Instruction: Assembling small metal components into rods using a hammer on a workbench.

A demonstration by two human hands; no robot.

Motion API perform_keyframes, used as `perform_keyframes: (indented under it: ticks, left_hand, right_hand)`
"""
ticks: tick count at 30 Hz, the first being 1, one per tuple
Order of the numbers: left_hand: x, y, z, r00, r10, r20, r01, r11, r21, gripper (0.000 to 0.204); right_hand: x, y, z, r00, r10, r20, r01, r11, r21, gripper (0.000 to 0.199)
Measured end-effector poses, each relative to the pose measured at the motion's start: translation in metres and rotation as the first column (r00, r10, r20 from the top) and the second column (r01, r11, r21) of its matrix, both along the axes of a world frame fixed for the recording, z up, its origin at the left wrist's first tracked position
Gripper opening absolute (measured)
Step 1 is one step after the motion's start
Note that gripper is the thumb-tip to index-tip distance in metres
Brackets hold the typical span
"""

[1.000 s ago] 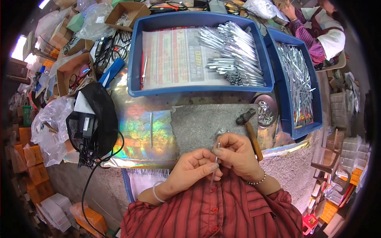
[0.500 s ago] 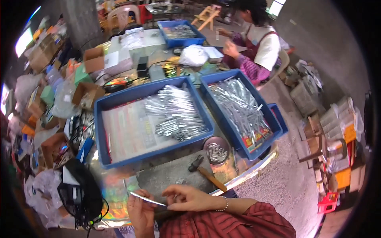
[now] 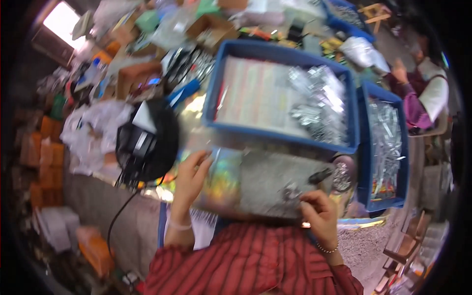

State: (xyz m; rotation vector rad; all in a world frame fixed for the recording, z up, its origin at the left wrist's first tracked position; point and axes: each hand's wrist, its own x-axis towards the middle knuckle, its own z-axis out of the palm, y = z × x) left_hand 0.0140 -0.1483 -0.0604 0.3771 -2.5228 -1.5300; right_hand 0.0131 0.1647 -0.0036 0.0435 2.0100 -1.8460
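Beside a grey mat [image 3: 275, 182], the left hand [image 3: 189, 179] pinches a thin metal piece [image 3: 215, 156]; the right hand [image 3: 319, 216] curls closed at its near edge.

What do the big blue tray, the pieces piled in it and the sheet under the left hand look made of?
Tray: likely moulded plastic, plain blue, thick smooth rim. Pieces: probably metal, bright silvery glints; shapes blurred. Sheet: seems a holographic foil or film, rainbow sheen beside the left hand.
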Motion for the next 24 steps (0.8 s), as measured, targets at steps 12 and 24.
perform_keyframes:
  ticks: [12, 24]
  left_hand:
    - [-0.003, -0.009, -0.033, 0.996, 0.019, 0.088, 0.018, 0.917, -0.399, 0.026]
    - [0.016, 0.008, -0.02, 0.992, 0.064, 0.11, 0.001, 0.858, -0.514, 0.034]
  right_hand:
    - [0.0, -0.009, -0.012, 0.954, 0.253, -0.16, -0.228, 0.96, 0.161, 0.011]
    - [-0.01, -0.02, -0.009, 0.923, 0.336, -0.19, -0.294, 0.931, 0.217, 0.01]
